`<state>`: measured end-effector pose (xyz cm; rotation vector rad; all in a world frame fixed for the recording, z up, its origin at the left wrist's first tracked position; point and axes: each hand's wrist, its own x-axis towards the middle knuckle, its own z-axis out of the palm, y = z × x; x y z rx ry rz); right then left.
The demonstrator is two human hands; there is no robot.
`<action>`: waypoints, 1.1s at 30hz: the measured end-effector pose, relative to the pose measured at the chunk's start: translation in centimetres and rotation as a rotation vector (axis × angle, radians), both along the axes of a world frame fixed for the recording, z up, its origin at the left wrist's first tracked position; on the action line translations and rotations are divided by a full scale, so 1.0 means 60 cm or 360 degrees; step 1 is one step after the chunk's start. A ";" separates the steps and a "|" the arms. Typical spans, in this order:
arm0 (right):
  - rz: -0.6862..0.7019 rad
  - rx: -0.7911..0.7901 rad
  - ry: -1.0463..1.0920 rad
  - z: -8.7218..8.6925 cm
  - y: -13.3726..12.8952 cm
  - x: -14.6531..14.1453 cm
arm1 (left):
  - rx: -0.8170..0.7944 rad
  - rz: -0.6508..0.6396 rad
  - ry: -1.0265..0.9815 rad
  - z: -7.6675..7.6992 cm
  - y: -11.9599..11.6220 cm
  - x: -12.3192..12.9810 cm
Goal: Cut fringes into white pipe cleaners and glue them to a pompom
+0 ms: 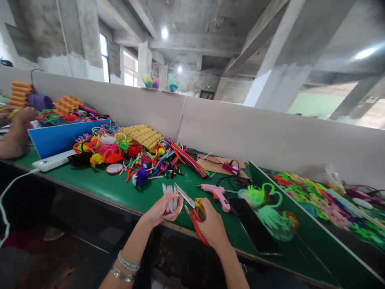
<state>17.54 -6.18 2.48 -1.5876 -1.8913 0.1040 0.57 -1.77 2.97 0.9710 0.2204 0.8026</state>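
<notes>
My left hand (pixel 161 210) is closed around a bundle of white pipe cleaners (pixel 171 198), their tips standing up above the fingers. Scissors (pixel 197 224) with red and yellow handles are in my right hand (pixel 210 222), the fingers through the loops. Their blades (pixel 185 196) are spread, one pointing toward the white bundle. Just beyond the right hand lies a pink glue gun (pixel 218 193) on the green table (pixel 117 188). A purple pipe-cleaner pompom (pixel 142 176) sits behind the left hand.
Colourful pipe cleaners (pixel 188 158) and finished fuzzy pieces pile up at the back left. A dark tablet (pixel 255 226) and green fuzzy pieces (pixel 272 218) lie at right, beside a divider (pixel 300 216). A white power strip (pixel 55 160) and another person's arm (pixel 15 134) are at left.
</notes>
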 end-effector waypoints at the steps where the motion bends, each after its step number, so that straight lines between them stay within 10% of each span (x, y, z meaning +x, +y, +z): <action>1: -0.0006 0.0003 -0.0008 0.000 0.000 0.000 | -0.0006 0.0007 0.0006 0.001 -0.001 0.000; 14: -0.0091 0.0008 -0.0052 0.001 0.002 0.000 | -0.0012 0.0012 0.0027 -0.001 0.001 -0.001; 22: -0.0377 0.0578 -0.0230 -0.010 0.024 0.020 | -0.0049 -0.0023 0.0001 -0.002 0.004 -0.003; 33: -0.0582 0.0703 -0.0490 -0.022 0.028 0.031 | 0.0096 0.0128 0.0121 0.003 0.002 -0.003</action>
